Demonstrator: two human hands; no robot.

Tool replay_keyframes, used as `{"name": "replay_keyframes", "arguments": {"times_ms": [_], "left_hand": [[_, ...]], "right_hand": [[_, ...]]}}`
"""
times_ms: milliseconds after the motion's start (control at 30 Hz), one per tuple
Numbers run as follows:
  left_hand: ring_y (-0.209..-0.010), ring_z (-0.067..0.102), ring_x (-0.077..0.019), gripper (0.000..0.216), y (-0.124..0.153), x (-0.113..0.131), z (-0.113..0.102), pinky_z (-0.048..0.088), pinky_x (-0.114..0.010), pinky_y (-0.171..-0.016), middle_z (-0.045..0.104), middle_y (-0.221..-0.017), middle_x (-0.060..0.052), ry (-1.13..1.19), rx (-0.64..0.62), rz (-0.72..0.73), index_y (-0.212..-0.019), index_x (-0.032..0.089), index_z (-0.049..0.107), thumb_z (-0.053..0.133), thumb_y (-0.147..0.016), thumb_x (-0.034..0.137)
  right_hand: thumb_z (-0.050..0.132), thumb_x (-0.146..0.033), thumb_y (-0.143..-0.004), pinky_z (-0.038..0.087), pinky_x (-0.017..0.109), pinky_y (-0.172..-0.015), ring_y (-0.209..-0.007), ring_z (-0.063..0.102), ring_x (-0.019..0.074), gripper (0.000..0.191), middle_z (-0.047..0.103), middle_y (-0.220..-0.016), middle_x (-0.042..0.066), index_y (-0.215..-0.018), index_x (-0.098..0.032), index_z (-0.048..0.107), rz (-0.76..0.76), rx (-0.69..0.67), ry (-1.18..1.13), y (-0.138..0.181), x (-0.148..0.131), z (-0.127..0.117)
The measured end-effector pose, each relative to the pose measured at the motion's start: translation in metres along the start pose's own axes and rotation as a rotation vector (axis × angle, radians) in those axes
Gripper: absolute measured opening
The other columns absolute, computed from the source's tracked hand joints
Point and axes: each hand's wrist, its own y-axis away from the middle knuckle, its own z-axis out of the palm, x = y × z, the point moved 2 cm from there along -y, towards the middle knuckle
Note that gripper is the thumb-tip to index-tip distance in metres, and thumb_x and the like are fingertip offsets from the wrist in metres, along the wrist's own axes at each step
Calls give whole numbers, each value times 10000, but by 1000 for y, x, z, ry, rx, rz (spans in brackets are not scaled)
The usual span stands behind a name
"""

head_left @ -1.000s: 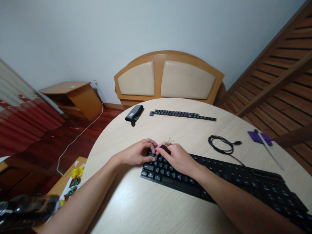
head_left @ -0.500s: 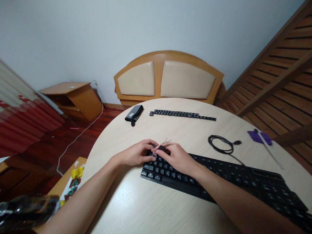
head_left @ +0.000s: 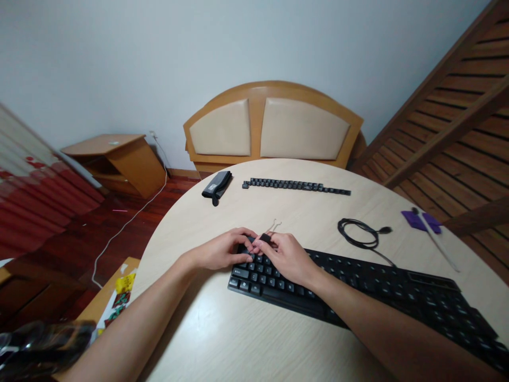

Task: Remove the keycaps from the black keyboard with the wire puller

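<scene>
A black keyboard (head_left: 290,300) lies slantwise on the table, its left end under my hands. My left hand (head_left: 228,248) rests on its upper left corner, thumb on the keys and fingers bent round over the top rows. Beside it, my right hand (head_left: 289,255) is closed on a wire keycap puller with a black handle (head_left: 265,237). The thin wire prongs stick up and away from the keyboard. The fingertips of both hands meet above the keys, and they hide what lies between them. Loose black keycaps (head_left: 294,184) are lined up in rows farther back.
A folded dark pouch (head_left: 217,185) lies at the back left of the round table (head_left: 191,313). To the right are a coiled black cable (head_left: 360,233), a purple cloth (head_left: 421,222) and a thin white stick with a dark tip (head_left: 437,241). A dark bottle (head_left: 43,342) stands at lower left.
The keycap puller has turned in my right hand, so its wire prongs stand higher and more of its black handle shows. My left hand stays on the keyboard's corner. The view has shifted slightly.
</scene>
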Motion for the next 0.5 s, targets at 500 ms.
{"name": "replay_keyframes", "arguments": {"times_ms": [500], "left_hand": [[-1187,553,-223,139,0,-1,1,415,-392,-1055,565,-1274,-107,16,2,4,-1003,186,666,645,-896,273]], "right_hand": [[528,-389,-958,507,250,-733,-791,701,178,329,754,-864,42,-839,-194,764,-5,16,39,1,1,1]]}}
